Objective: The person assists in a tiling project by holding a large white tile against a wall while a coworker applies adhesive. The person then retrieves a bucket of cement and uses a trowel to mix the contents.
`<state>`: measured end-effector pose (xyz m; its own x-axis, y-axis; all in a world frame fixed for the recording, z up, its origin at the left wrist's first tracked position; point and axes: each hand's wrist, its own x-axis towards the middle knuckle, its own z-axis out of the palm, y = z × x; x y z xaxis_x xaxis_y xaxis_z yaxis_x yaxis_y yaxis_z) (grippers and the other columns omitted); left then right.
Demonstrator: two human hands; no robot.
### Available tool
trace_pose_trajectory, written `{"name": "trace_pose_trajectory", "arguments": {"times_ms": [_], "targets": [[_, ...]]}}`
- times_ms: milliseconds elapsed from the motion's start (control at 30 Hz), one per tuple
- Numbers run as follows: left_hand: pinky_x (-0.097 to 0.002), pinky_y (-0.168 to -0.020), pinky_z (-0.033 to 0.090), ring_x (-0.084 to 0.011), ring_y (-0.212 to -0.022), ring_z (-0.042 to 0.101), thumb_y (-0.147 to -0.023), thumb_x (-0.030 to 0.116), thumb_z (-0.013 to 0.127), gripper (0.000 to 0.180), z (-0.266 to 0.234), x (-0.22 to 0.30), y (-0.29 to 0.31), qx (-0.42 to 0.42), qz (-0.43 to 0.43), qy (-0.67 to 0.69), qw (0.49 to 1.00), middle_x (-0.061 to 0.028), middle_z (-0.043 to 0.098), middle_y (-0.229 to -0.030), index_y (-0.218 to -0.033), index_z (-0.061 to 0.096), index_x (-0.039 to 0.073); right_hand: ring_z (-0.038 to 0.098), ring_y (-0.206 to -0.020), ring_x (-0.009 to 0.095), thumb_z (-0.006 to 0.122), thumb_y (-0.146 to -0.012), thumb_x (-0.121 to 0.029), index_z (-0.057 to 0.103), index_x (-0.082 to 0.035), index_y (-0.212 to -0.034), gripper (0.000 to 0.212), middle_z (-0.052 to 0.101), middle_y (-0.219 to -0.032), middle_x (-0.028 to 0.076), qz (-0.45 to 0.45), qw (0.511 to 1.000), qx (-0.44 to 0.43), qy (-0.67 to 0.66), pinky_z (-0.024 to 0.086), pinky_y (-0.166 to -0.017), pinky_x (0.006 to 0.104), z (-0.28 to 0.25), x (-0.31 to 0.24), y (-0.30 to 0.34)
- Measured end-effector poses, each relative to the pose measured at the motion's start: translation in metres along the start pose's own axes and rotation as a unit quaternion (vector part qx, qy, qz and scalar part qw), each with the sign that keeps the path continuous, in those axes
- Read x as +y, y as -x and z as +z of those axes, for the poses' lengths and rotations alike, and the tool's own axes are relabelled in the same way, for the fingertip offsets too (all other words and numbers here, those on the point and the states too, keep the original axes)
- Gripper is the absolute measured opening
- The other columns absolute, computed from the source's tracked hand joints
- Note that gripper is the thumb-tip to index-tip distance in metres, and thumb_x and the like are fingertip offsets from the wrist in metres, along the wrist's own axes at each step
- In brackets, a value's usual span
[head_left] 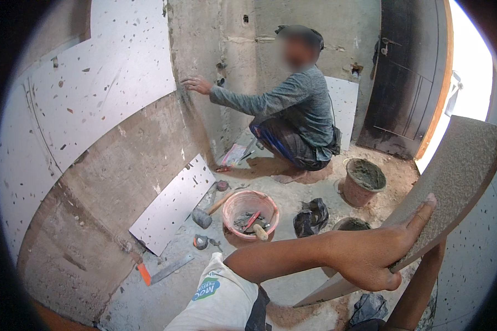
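My left hand (370,265) reaches across to the right and grips the edge of a large tile (453,176). Its rough grey face is turned toward me, and it stands tilted, running from low by my arm up to the right. One finger lies stretched along that face, while the others bend round the edge. Of my right arm (419,287) only the forearm shows, rising behind the tile; the right hand itself is hidden there. Partly behind my left forearm sits a bucket of grey mortar (352,224).
A co-worker (298,116) squats ahead, one hand at the wall. On the floor are a mortar bucket (364,175), a tool bucket (251,199), a mallet (202,217), a tape measure (200,241), a handsaw (171,268), a black bag (311,217) and a leaning speckled tile (174,204).
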<state>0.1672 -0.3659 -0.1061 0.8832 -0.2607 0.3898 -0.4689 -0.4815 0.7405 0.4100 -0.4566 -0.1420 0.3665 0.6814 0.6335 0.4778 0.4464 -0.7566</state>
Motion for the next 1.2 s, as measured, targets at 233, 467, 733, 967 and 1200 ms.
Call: {"name": "trace_pose_trajectory", "arguments": {"times_ms": [233, 467, 733, 967, 1200], "targets": [[-0.0375, -0.109, 0.018, -0.0455, -0.130, 0.025, -0.061, 0.013, 0.053, 0.105, 0.001, 0.001, 0.002, 0.012, -0.009, -0.012, 1.000, -0.0466, 0.012, -0.132, -0.132, -0.018, -0.017, 0.053, -0.085, 0.016, 0.071, -0.075, -0.022, 0.050, -0.001, -0.104, 0.041, 0.053, -0.092, 0.005, 0.011, 1.000, -0.011, -0.001, 0.043, -0.078, 0.0305, -0.002, 0.008, -0.001], [-0.0368, -0.109, 0.017, -0.0441, -0.132, 0.022, -0.062, 0.012, 0.052, 0.103, 0.002, 0.000, 0.000, 0.007, -0.012, 0.002, 1.000, -0.0460, 0.010, -0.133, -0.132, -0.018, -0.016, 0.054, -0.087, 0.018, 0.069, -0.077, -0.024, 0.051, 0.000, -0.103, 0.040, 0.054, -0.093, 0.007, 0.018, 1.000, -0.016, -0.015, 0.043, -0.080, 0.0315, -0.014, 0.012, -0.001], [-0.0361, -0.110, 0.016, -0.0422, -0.133, 0.019, -0.066, 0.011, 0.052, 0.101, -0.001, 0.008, 0.000, 0.011, -0.036, 0.034, 0.999, -0.0447, 0.009, -0.135, -0.133, -0.018, -0.015, 0.053, -0.102, 0.023, 0.063, -0.081, -0.033, 0.042, 0.003, -0.123, 0.060, 0.052, -0.113, 0.015, 0.110, 0.991, 0.073, -0.005, 0.044, -0.086, 0.0351, -0.019, 0.029, 0.012], [-0.0373, -0.102, 0.030, -0.0407, -0.123, 0.037, -0.077, 0.010, 0.051, 0.091, 0.005, 0.000, 0.000, 0.052, 0.081, -0.152, 0.984, -0.0408, 0.018, -0.134, -0.134, -0.015, -0.015, 0.055, -0.101, 0.023, 0.057, -0.087, -0.038, 0.051, 0.001, -0.124, 0.054, 0.059, -0.109, 0.013, 0.116, 0.982, 0.140, 0.059, 0.044, -0.087, 0.0358, -0.013, -0.002, -0.003], [-0.0395, -0.080, 0.044, -0.0296, -0.091, 0.058, -0.079, 0.019, 0.060, 0.034, 0.004, 0.026, 0.036, 0.162, -0.125, -0.063, 0.977, -0.0203, 0.062, -0.096, -0.102, 0.058, -0.006, 0.062, -0.092, 0.026, 0.058, -0.085, -0.039, 0.052, 0.005, -0.122, 0.058, 0.062, -0.105, 0.022, 0.133, 0.967, 0.072, 0.204, 0.050, -0.078, 0.0334, -0.005, -0.020, -0.056]]}}
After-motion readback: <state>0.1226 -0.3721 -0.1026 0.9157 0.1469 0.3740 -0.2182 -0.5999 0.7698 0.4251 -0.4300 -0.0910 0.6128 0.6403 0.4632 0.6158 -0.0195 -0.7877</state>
